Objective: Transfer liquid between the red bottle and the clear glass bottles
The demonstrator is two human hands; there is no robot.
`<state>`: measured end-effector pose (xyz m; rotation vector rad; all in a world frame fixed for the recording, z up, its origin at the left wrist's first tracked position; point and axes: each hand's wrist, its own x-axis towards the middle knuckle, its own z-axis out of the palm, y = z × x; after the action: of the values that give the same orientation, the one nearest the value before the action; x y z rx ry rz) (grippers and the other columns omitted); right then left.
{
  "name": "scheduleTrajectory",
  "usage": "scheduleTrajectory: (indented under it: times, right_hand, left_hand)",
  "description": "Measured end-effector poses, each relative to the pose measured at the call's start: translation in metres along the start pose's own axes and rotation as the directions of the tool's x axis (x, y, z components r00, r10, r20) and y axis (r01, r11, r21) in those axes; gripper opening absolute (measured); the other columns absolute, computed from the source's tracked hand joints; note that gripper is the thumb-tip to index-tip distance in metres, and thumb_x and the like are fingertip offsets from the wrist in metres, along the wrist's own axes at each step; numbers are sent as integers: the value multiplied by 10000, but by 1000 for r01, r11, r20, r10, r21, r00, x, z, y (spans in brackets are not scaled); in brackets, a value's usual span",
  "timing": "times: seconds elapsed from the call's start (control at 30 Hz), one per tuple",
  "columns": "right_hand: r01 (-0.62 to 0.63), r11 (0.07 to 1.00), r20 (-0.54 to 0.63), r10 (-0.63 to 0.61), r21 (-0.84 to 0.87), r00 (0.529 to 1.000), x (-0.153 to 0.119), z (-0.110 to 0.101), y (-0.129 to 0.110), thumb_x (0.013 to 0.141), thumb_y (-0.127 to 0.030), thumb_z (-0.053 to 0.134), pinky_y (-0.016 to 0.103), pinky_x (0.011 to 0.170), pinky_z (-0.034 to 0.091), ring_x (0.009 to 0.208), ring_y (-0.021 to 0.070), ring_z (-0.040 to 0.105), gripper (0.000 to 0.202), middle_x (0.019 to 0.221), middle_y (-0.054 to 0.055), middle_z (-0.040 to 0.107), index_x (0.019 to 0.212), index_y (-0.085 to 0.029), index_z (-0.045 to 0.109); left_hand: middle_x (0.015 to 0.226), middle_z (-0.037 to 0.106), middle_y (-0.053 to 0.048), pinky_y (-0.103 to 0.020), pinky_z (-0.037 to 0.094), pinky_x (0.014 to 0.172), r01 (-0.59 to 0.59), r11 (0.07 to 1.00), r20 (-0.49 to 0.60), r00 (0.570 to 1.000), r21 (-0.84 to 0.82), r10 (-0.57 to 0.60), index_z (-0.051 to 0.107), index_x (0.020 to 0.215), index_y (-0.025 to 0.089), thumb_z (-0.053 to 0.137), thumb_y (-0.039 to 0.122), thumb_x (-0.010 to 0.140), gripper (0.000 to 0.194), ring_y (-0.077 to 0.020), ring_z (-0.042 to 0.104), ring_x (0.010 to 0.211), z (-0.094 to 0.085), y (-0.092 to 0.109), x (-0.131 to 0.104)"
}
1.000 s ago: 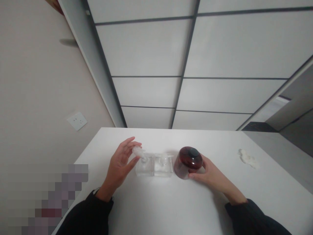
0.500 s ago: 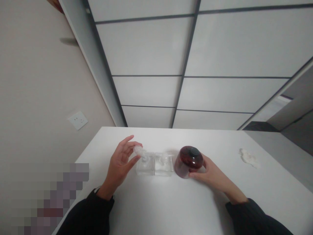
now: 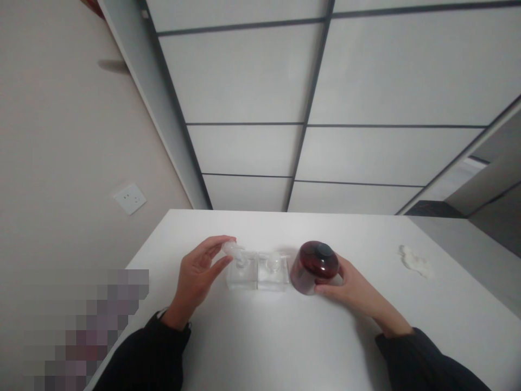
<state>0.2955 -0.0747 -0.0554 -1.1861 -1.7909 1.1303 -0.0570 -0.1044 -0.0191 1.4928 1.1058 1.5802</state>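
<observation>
Two clear square pump bottles stand side by side on the white table. The thumb and fingers of my left hand (image 3: 199, 274) are closed around the pump head of the left clear pump bottle (image 3: 242, 278). Beside it, the right clear pump bottle (image 3: 272, 278) stands with its pale pump top upward. A dark red-brown round bottle (image 3: 311, 266) with a black cap is gripped from its right side by my right hand (image 3: 340, 285). It stands upright, close to the right clear bottle; some of my right fingers are hidden behind it.
A crumpled white tissue (image 3: 415, 262) lies on the white table (image 3: 277, 342) at the right. Behind the table's far edge stand white panelled doors (image 3: 252, 149). A wall socket (image 3: 130, 199) is on the left wall, above a blurred patch.
My left fingers, more spread before, have curled in and closed on the left bottle's pump head. My right hand and the red-brown bottle have stayed in place.
</observation>
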Motion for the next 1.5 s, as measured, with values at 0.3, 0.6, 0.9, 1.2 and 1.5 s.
scheduleTrajectory:
  times: [0.3,0.6,0.9,1.2,1.5]
  right_hand:
    - [-2,1000,4,2,6,1000,0,0,-2,684,-571,960,656,1157,488,1300,428,666,809,1346,147,749,1377,-252,689]
    - [-15,1000,0,15,22,1000,0,1,-3,675,-591,961,656,1165,478,1307,433,659,805,1345,153,744,1350,-243,691]
    - [-22,999,12,22,32,1000,0,0,-5,680,-604,960,639,1173,471,1303,429,659,806,1358,158,738,1340,-227,692]
    - [-16,1000,17,16,27,1000,1,0,-4,678,-576,958,636,1128,516,1276,428,673,780,1320,152,754,1328,-225,707]
    - [-18,1000,14,18,22,1000,0,0,-2,683,-601,955,651,1136,506,1279,435,673,791,1323,160,749,1332,-228,700]
  left_hand:
    - [1141,853,-99,-400,654,1011,-45,996,21,999,72,44,865,1105,245,914,418,872,294,-266,797,1107,0,-3,0]
    - [1141,851,-85,-357,644,1010,-67,997,19,998,41,66,862,1111,254,915,347,879,256,-243,794,1104,0,-3,0]
    - [1140,838,-81,-347,621,1065,-100,994,22,995,-37,101,836,1057,238,935,309,856,235,-234,780,1150,2,-4,2]
    - [1153,844,-25,-195,593,1021,-78,987,27,996,-140,83,786,1186,271,927,226,872,347,-135,790,1133,3,-6,1]
    - [1092,833,-20,-196,614,976,-99,984,-4,995,-148,100,783,1199,268,965,213,823,422,-142,800,1074,2,-10,1]
